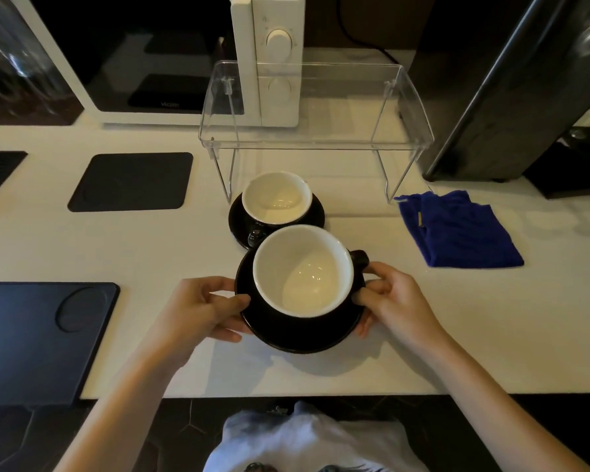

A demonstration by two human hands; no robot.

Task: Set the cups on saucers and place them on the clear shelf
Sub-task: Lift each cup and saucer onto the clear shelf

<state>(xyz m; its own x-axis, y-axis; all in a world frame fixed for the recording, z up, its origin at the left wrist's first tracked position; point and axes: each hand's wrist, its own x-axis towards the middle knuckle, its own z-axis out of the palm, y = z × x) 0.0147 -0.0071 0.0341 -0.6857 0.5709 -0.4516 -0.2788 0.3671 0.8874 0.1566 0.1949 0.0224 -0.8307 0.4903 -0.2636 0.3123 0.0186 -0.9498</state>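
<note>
A black cup with a white inside (302,270) sits on a black saucer (300,337), raised a little above the white counter, judging by the shadow beneath. My left hand (205,310) grips the saucer's left rim and my right hand (390,298) grips its right rim, below the cup's handle. Behind it, a second cup (276,197) rests on its own black saucer (241,223) on the counter. The clear shelf (315,139) stands further back with nothing on its top.
A white microwave (171,59) stands behind the shelf at left. A dark appliance (511,86) rises at right. A folded blue cloth (457,229) lies right of the cups. Dark mats (132,182) (38,338) lie on the left of the counter, whose front edge is close to me.
</note>
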